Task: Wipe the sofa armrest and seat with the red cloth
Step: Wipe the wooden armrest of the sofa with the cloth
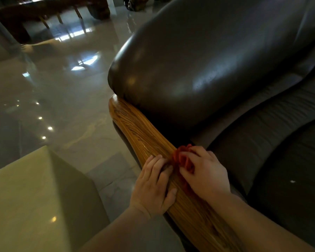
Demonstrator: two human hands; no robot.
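A dark leather sofa fills the right side, with a padded armrest cushion (198, 70) above a long wooden armrest rail (135, 128). The dark seat cushion (280, 151) lies to the right of the rail. The red cloth (182, 157) is bunched on the rail, and my right hand (205, 173) is closed over it, pressing it onto the wood. My left hand (153, 184) rests flat on the rail just left of the cloth, fingers spread and touching the wood. Most of the cloth is hidden under my right hand.
A pale table top (22, 202) stands at the lower left, close to the rail. Glossy tiled floor (62, 91) spreads to the left. Dark wooden furniture (49, 13) stands at the far top left. A small white speck (292, 181) lies on the seat.
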